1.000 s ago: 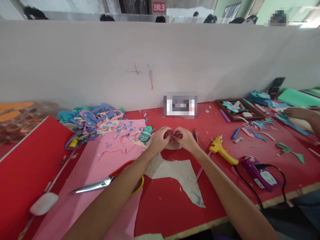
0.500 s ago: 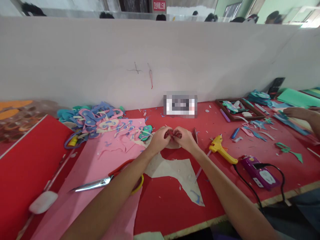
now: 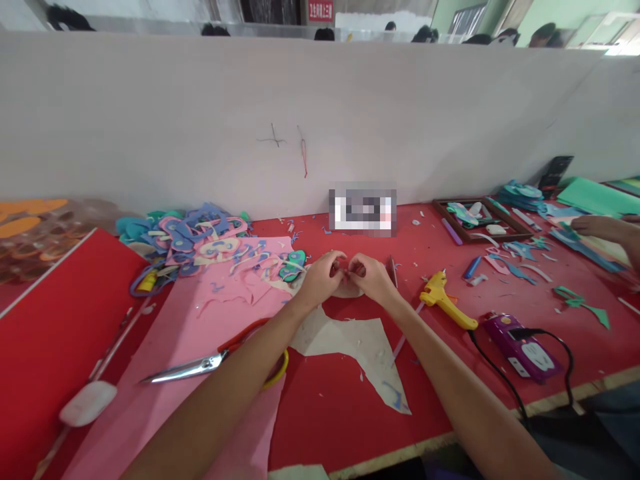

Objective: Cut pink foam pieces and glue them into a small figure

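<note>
Fingers of your left hand (image 3: 323, 277) and right hand (image 3: 373, 277) are curling close together, past the near edge of the small piece (image 3: 349, 291); I can't tell if they're pinching.

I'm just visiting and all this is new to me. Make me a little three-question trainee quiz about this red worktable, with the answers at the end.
1. What colour is the glue gun?
(a) green
(b) yellow
(c) purple

2. True or false: the right hand is nearer the glue gun than the left hand is.

3. Fill in the missing colour: the scissors lie mostly on a ____ sheet.

Key:
1. (b)
2. True
3. pink
</note>
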`<state>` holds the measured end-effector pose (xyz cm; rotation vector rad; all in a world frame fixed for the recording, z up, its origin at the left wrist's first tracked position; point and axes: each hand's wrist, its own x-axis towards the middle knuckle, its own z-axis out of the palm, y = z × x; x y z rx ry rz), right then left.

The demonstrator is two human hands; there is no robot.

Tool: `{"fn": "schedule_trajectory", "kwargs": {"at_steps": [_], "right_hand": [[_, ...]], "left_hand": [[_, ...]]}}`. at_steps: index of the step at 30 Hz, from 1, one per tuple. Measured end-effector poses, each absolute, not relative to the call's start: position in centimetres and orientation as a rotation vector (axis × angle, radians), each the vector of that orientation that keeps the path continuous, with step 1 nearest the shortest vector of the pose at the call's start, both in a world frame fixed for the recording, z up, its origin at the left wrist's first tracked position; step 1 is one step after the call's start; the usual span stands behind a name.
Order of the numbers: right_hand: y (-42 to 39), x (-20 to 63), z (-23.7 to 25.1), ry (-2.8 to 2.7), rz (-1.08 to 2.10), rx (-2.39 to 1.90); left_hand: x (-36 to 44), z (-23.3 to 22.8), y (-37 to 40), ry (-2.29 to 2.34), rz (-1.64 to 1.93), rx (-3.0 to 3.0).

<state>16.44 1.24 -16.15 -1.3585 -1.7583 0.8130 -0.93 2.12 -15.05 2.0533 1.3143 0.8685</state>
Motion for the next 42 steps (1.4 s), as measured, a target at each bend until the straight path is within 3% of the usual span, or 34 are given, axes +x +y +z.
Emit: {"fn": "schedule_trajectory", "kwargs": {"at_steps": [16,42], "right_hand": [[1.6,17.1,-16.1,-2.097,0.475,-1.173],[2.0,17.7,-16.4,-2.099,0.465,-1.175]], "left_hand": [[-1.0,-15.1,2.3,1.314,0.942,2.001],[-1.0,-15.1,2.4,1.320,0.918,1.984]]}}
